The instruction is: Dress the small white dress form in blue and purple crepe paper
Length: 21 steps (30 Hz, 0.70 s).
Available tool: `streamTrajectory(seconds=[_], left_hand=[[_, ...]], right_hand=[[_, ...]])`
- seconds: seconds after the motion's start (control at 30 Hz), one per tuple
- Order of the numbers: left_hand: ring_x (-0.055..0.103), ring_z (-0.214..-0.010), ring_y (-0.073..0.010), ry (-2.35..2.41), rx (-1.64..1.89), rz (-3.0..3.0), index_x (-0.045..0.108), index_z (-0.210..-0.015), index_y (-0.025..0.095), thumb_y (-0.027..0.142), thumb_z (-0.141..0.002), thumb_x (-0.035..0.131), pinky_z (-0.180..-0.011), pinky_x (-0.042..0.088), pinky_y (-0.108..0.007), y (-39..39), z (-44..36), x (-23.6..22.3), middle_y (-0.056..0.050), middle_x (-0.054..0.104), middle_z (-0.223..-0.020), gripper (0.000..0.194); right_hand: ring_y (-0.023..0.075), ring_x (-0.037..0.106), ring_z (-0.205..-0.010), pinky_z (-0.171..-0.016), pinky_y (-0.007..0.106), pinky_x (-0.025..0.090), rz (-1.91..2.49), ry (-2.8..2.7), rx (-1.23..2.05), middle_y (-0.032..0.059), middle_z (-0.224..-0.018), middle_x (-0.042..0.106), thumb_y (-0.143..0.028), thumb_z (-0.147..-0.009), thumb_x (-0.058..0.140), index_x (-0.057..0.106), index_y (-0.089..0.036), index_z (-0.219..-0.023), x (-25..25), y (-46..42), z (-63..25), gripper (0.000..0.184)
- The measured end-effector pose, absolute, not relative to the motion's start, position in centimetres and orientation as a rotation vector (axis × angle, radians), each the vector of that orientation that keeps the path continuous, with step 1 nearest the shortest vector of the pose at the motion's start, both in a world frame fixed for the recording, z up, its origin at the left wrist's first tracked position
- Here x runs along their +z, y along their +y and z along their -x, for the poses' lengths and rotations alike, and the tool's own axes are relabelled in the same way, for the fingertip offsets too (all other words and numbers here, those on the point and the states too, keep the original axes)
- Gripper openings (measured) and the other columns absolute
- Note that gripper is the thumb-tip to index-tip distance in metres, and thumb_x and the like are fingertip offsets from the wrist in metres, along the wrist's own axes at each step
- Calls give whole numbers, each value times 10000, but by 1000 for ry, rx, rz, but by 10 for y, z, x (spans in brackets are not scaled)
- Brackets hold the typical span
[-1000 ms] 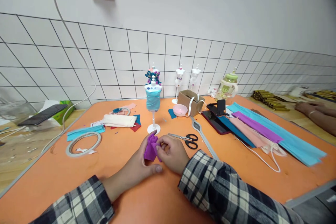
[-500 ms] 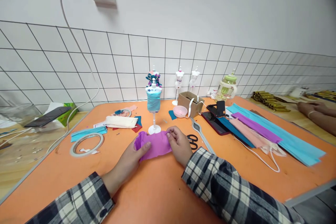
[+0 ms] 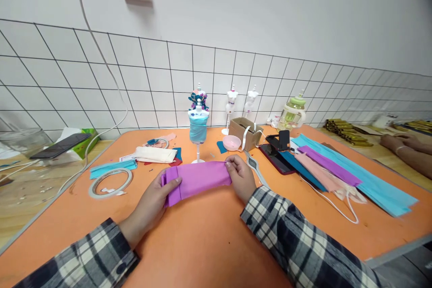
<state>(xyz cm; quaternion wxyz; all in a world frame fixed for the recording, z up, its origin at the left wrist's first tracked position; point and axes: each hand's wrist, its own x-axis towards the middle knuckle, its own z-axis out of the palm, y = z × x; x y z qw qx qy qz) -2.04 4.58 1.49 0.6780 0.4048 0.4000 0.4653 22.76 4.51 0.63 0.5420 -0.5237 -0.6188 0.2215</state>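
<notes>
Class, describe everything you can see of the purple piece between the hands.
The purple piece is a plain, roughly rectangular strip that looks like thin paper or cloth, folded over at its left end. It spans between both hands, apparently above the orange table, rising slightly to the right. The left hand grips the folded end, thumb in front; the right hand pinches the other end near its upper corner.

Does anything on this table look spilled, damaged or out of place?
Nothing looks spilled or damaged; the purple strip seems intact. The left side looks untidy: a ragged white scrap lies at the tape roll, and red cloth pokes out beneath the white cloth.
</notes>
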Motion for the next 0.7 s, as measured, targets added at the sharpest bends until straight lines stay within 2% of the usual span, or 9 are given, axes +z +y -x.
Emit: streamTrajectory(seconds=[0.17, 0.27, 0.37, 0.53, 0.6, 0.7], left_hand=[[757, -930, -301, 1019, 995, -838, 631, -1188, 228, 239, -746, 796, -763, 620, -389, 39, 37, 21, -83, 778, -1061, 472], [746, -985, -308, 1017, 892, -899, 637, -1219, 241, 313, -761, 804, -796, 619, -405, 31, 44, 26, -81, 775, -1088, 492], [734, -1020, -329, 955, 735, -1002, 667, -1222, 225, 375, -769, 809, -830, 616, -423, 27, 49, 29, -108, 773, -1106, 498], [749, -968, -339, 1019, 675, -988, 695, -1188, 171, 354, -772, 818, -822, 630, -427, 33, 63, 26, -152, 771, -1103, 471], [766, -900, -324, 1021, 717, -861, 697, -1151, 134, 282, -780, 811, -799, 640, -410, 35, 67, 25, -169, 779, -1048, 416], [778, -753, -270, 1056, 829, -654, 683, -1091, 77, 87, -792, 741, -725, 657, -341, 36, 66, 27, -177, 782, -933, 304]], right_hand=[[161, 511, -630, -613, 271, 360, 1307, -1473, 459, -22, -672, 550, -391, -917, 464, 564, -222, -865, 8, 49, -240, 203], [160, 492, -592, -581, 268, 347, 1358, -1509, 456, -27, -634, 532, -382, -894, 488, 603, -226, -860, 5, 54, -245, 197], [158, 477, -558, -552, 266, 333, 1428, -1550, 449, -34, -591, 513, -376, -889, 500, 642, -227, -866, 1, 59, -249, 207], [169, 503, -564, -559, 272, 349, 1599, -1591, 370, -29, -571, 516, -377, -924, 473, 664, -210, -913, -1, 66, -260, 254], [176, 552, -617, -597, 276, 392, 1658, -1664, 361, -9, -631, 581, -377, -949, 450, 676, -206, -944, 1, 67, -265, 284], [183, 637, -871, -765, 283, 458, 1723, -1834, 352, 45, -918, 695, -320, -987, 404, 687, -211, -1052, 7, 67, -273, 311]])
